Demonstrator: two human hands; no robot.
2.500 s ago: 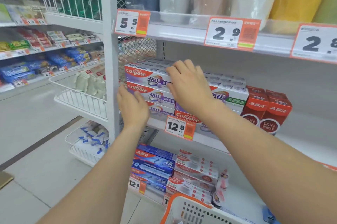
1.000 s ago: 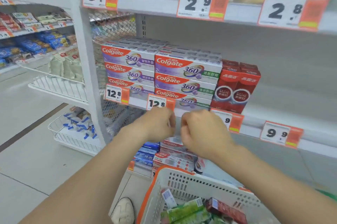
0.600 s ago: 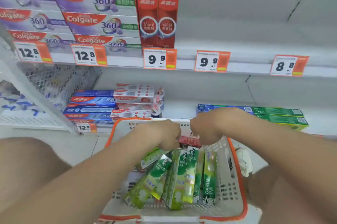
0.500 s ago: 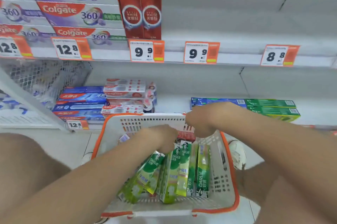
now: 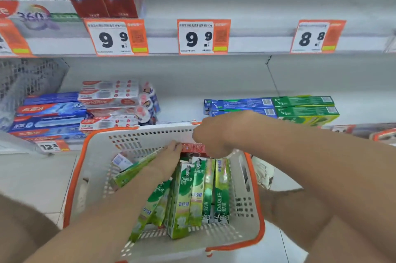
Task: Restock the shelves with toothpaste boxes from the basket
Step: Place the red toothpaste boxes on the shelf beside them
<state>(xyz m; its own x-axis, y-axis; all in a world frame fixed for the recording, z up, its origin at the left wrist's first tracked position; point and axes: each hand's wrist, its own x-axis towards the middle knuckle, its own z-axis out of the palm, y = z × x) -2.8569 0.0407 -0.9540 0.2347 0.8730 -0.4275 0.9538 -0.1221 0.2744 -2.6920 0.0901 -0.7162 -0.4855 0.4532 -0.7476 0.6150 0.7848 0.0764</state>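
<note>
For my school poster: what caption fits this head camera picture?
Left hand and right hand reach into the basket for a red box beside green boxes.

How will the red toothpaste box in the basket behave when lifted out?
The red box looks like straight-edged cardboard, so it is probably stiff, not floppy. It is probably light for its size, like the green boxes leaning loosely near it. Flat-sided, it should not roll.

Left hand (image 5: 166, 162) fingers straight; right hand (image 5: 214, 134) fingers curled.
</note>
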